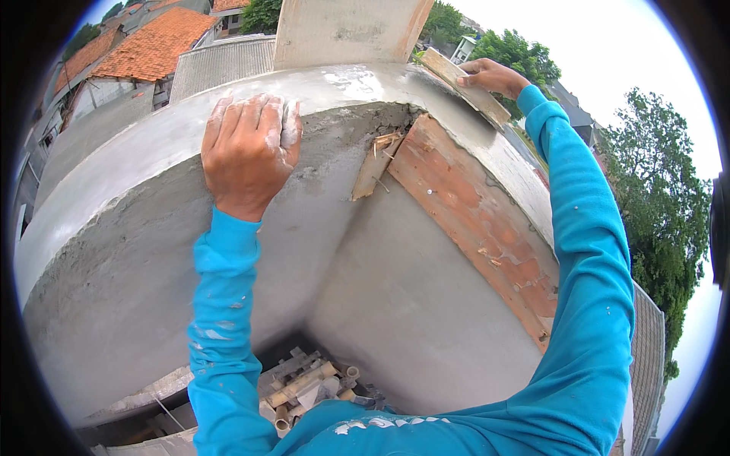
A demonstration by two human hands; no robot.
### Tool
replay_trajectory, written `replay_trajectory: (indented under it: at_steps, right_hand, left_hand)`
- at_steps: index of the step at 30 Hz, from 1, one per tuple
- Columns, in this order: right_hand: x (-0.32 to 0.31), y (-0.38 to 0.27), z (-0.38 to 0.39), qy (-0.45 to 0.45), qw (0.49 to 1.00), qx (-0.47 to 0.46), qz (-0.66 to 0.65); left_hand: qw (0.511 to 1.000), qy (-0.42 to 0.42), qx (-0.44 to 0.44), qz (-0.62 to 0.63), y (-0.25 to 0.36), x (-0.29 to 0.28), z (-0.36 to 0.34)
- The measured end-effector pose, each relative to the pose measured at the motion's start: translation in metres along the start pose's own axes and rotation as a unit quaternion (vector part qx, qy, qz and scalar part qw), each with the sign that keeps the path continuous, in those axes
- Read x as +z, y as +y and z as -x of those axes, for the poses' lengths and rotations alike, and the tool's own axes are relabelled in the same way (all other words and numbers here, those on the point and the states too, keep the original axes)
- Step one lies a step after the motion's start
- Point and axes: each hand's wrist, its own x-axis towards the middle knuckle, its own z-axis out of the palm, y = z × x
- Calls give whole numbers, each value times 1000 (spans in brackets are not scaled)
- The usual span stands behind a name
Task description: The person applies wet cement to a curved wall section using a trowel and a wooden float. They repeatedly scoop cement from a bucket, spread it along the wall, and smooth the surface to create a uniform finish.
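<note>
My left hand (251,148), smeared with pale cement, rests on the top of a curved grey plastered wall (122,201). Its fingers are bent together over the wall's edge. At the upper right, my right hand (494,77) grips a short, cement-stained wooden board (480,100) from its far side. The board lies along the top of the wall, just right of the corner. Below it, a long reddish-brown plank (479,228) is fixed along the wall's inner face. A small wooden offcut (374,166) juts from the corner beside this plank.
A tall pale slab (350,30) stands behind the wall's corner. Far below, between the walls, lies a heap of bamboo and wood pieces (312,384). Beyond the wall are orange tiled roofs (156,42) on the left and trees (658,197) on the right.
</note>
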Motion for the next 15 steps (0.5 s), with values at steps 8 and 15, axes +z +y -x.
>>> replay_trajectory:
  at_steps: [8,15]
  right_hand:
    - [7,-56,1,-51,992,-116,-26]
    - [-3,-116,66,-108,984,-142,1]
  left_hand:
    - [1000,3,-8,-6,-1,1,1]
    - [1000,10,0,-12,-3,-1,-2]
